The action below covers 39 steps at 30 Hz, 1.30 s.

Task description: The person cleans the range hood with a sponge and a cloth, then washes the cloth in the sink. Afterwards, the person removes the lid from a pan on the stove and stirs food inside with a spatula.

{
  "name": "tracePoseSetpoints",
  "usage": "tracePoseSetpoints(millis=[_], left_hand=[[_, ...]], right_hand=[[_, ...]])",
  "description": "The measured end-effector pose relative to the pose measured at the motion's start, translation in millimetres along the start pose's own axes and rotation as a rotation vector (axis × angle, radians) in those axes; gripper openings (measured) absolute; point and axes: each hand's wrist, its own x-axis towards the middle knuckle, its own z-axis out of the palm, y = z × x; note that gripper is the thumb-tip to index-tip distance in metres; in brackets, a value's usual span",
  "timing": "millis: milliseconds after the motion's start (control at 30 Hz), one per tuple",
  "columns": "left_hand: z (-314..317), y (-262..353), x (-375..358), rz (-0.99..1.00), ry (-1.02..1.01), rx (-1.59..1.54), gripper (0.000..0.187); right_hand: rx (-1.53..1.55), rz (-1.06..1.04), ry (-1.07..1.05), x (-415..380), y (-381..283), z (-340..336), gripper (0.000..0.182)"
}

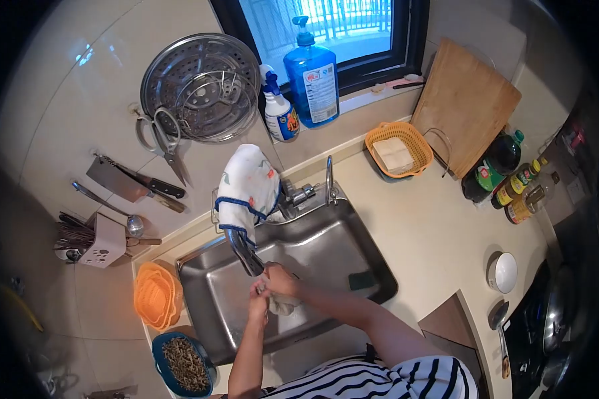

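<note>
- My left hand (258,307) and right hand (281,279) both clench a small pale cloth (285,306) under the tap (246,256), over the sink (326,249) middle.
- I judge it wet, soft, limp and light: best bunched whole in my fists.

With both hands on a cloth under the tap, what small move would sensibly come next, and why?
Probably a wringing twist over the sink: the left hand and right hand grip the bunched white cloth together, right below the tap, so squeezed water would fall into the basin.
</note>
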Motion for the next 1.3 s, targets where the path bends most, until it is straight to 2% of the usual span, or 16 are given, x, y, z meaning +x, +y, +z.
tracePoseSetpoints(millis=[67,167,267,333,400,467,600,700,733,800,867,933,1000,1067,1133,1300], left_hand=[[2,-4,-9,0.293,-0.172,0.278,0.014],[-8,-8,3,0.108,-0.215,0.154,0.020],[-4,8,-15,0.072,-0.162,-0.095,0.020],[0,22,-22,0.150,-0.190,-0.295,0.022],[3,44,-41,0.227,-0.217,-0.498,0.024],[5,71,-67,0.121,-0.117,-0.716,0.020],[-18,76,-66,0.271,-0.195,-0.785,0.025],[-42,57,-47,0.253,-0.036,-0.693,0.024],[-44,45,-36,0.253,-0.034,-0.693,0.024],[-44,21,-10,-0.065,0.031,-0.477,0.022],[-32,-5,12,-0.232,-0.055,-0.538,0.022],[-22,-26,27,-0.434,-0.218,-0.618,0.026],[-13,-40,41,-0.385,-0.385,-0.660,0.025],[-10,-52,49,-0.285,-0.533,-0.685,0.024],[-3,-58,52,-0.213,-0.613,-0.698,0.024],[13,-73,62,-0.072,-0.342,-0.587,0.023]], right_hand=[[-0.043,-0.005,0.014,-13,-9,1,0.032],[-0.002,-0.253,-0.289,-18,-1,4,0.043],[0.045,-0.475,0.041,-21,5,4,0.055],[0.831,-0.230,-0.449,-25,4,10,0.065],[0.569,-0.268,-0.392,-21,-7,-5,0.070],[0.108,-0.011,-0.484,-20,-19,-13,0.061],[0.422,-0.161,-0.291,-12,38,25,0.058],[0.250,0.104,-0.468,0,60,24,0.054],[0.312,0.155,-0.375,2,69,32,0.050],[0.374,0.211,-0.281,-3,74,51,0.046],[0.040,-0.223,-0.132,-13,58,70,0.037],[0.159,-0.191,-0.100,-35,11,55,0.035],[0.276,-0.166,-0.062,-41,-4,51,0.033],[0.154,-0.425,0.133,-49,-1,57,0.028],[0.159,-0.457,0.113,-47,8,52,0.028],[0.099,-0.559,0.543,-12,119,130,0.043]])
